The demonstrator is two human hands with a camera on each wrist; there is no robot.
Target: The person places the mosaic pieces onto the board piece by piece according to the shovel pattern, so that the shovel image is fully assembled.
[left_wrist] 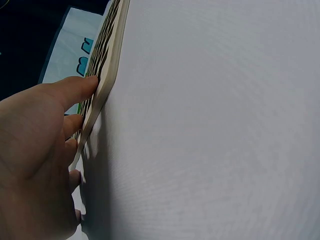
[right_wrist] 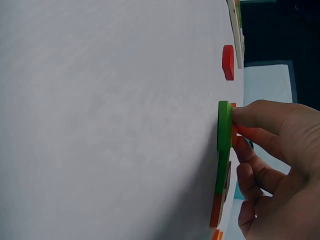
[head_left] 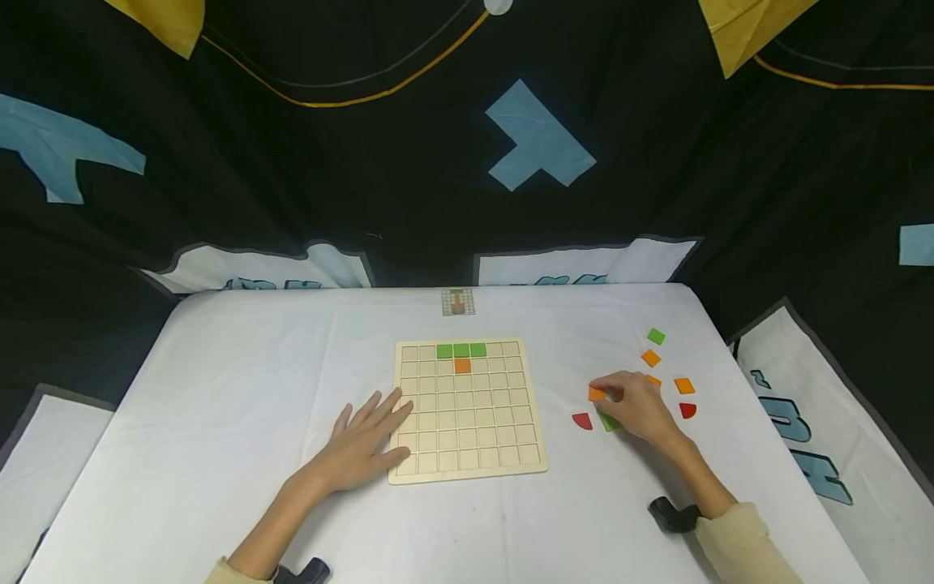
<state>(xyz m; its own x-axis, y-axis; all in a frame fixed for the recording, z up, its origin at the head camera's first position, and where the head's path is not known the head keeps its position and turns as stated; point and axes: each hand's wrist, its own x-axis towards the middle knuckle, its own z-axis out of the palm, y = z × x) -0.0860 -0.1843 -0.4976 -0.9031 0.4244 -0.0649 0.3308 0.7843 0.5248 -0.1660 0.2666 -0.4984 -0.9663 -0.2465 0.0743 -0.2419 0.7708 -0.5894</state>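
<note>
A light wooden grid board [head_left: 476, 423] lies on the white cloth. In its top row sit three green square tiles [head_left: 461, 350], with one orange square tile [head_left: 463, 366] below the middle one. My left hand [head_left: 362, 448] rests with spread fingers on the board's left edge; the left wrist view shows the thumb [left_wrist: 82, 91] touching the rim. Right of the board, my right hand [head_left: 633, 405] pinches an orange square tile [head_left: 596, 394] between thumb and fingers. A green tile [head_left: 610, 422] is partly hidden under that hand, and a red rounded piece [head_left: 582, 421] lies just left of it.
Beyond the right hand lie a green tile [head_left: 657, 336], several orange tiles [head_left: 683, 385] and another red rounded piece [head_left: 687, 410]. A small picture card [head_left: 458, 302] is at the table's far edge. A dark patterned curtain [head_left: 409, 186] hangs behind.
</note>
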